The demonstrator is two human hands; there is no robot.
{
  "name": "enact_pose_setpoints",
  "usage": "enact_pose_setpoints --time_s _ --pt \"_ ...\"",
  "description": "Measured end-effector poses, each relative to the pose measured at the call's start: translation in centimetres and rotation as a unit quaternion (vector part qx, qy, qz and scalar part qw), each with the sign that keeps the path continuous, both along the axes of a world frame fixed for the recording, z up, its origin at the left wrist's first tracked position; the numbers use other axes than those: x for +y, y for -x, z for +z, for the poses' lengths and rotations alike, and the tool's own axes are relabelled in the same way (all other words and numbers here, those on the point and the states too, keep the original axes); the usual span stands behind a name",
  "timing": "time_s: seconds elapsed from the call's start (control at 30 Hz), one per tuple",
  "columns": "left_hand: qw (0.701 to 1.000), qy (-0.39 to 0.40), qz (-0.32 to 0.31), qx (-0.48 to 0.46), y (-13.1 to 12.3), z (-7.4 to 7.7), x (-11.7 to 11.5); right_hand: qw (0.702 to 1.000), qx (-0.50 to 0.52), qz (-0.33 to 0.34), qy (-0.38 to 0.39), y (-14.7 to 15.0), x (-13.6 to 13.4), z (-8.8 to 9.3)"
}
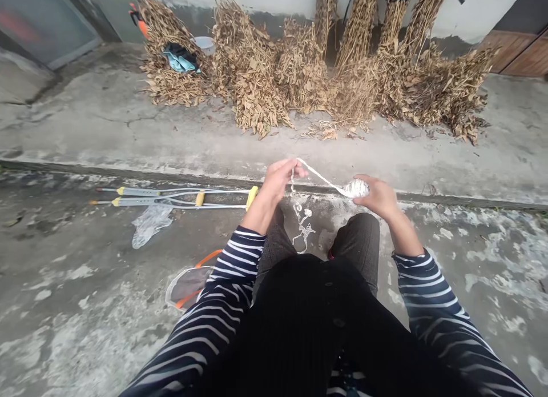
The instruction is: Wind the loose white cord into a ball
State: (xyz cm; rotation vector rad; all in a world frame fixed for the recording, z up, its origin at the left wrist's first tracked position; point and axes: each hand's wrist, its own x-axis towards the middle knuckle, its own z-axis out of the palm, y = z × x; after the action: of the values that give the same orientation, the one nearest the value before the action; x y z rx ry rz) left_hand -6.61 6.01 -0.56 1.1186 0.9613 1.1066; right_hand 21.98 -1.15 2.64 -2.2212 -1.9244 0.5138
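My right hand is closed around a small wound ball of white cord, held out in front of my right knee. From the ball a stretch of white cord runs up and left to my left hand, where it passes over the fingers. The left fingers are pinched together on it. Below that hand the loose end of the cord hangs down and lies in tangled loops on the ground between my legs.
A pair of crutches lies on the concrete to the left, beside a crumpled clear plastic bag. A grey bag with orange straps sits near my left elbow. Bundles of dried stalks lean along the wall beyond a low concrete step.
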Motion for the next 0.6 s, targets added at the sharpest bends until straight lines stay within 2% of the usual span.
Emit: enact_pose_setpoints --time_s 0.07,0.13,0.2,0.27,0.33,0.43,0.53,0.6 --pt "0.986 0.012 -0.024 0.163 1.5 -2.3 -0.5 0.996 -0.008 -0.019 -0.083 -0.7 -0.3 0.7" --pt "0.957 0.038 -0.072 0.278 1.8 -4.5 -1.4 0.986 -0.005 -0.02 -0.163 -0.9 -0.6 1.6" --pt "0.941 0.059 -0.12 0.312 0.7 -6.0 -2.5 0.974 0.0 -0.005 -0.228 -0.5 -1.0 2.7" --pt "0.947 0.054 -0.153 0.276 -1.5 -6.6 -3.5 0.96 0.001 0.021 -0.281 0.4 -1.2 3.5" --pt "0.966 0.012 -0.171 0.194 -4.3 -5.9 -4.1 0.944 -0.003 0.052 -0.326 1.3 -1.2 3.9" --pt "0.985 -0.045 -0.156 0.063 -7.4 -3.0 -4.5 0.918 -0.01 0.097 -0.385 1.9 -0.6 3.5" --pt "0.989 -0.046 -0.139 0.016 -8.4 0.5 -5.0 0.881 0.002 0.123 -0.456 1.7 0.6 2.7" --pt "0.986 -0.044 -0.162 -0.002 -8.1 2.4 -5.5 0.855 0.015 0.132 -0.501 1.4 1.3 2.2"
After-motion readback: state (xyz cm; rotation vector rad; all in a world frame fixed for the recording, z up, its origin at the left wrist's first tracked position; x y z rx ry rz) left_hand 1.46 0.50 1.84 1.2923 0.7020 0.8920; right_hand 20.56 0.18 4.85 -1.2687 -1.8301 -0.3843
